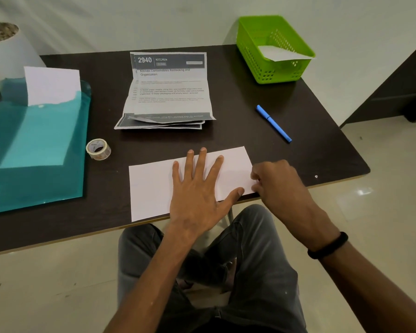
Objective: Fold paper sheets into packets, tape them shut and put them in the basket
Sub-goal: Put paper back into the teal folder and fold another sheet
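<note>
A white folded sheet (151, 188) lies at the table's near edge. My left hand (197, 195) presses flat on its middle, fingers spread and straight. My right hand (276, 186) sits at the sheet's right end, its curled fingertips pinching that edge. A roll of clear tape (98, 149) stands on the table to the left of the sheet. The green basket (255, 58) sits at the far right corner with one white paper packet (281, 54) inside. A stack of printed, creased sheets (168, 92) lies in the middle at the back.
A teal plastic folder (34, 150) with a white sheet (52, 85) sticking out covers the table's left side. A blue pen (273, 123) lies to the right. A white plant pot (5, 49) stands beyond the far left corner. The dark table (298, 150) ends just under my hands.
</note>
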`<state>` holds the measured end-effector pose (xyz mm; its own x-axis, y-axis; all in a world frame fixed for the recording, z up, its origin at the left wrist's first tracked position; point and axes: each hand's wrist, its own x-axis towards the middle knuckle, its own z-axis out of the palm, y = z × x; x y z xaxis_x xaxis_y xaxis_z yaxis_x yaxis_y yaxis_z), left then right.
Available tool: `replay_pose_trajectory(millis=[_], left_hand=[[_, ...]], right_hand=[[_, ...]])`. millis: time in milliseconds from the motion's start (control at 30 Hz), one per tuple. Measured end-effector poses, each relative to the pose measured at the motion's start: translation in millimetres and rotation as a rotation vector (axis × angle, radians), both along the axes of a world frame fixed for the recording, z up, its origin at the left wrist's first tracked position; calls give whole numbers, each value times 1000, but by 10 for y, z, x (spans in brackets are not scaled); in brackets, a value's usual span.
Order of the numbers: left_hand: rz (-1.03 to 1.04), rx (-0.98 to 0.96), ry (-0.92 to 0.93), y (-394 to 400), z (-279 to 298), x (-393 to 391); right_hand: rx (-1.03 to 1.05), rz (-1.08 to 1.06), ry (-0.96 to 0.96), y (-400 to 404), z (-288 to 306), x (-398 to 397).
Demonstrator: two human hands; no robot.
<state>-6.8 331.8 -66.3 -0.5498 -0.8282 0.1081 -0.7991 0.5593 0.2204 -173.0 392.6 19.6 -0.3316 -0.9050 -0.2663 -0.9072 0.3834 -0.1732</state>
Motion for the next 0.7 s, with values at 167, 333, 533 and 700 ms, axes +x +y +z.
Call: replay_pose_trajectory(millis=[167, 333, 533, 700], left_hand=[[-2, 4, -3, -5, 6, 2], [0, 9, -7, -7, 10, 0], [6, 17, 0, -16, 4, -10], [-9, 24, 5, -9, 25, 23]], right_hand=[[65, -28, 28, -14, 46, 75], [100, 16, 65, -9, 77, 94], [-157, -94, -162, -86, -45, -144], [-99, 36, -262, -486, -51, -375]])
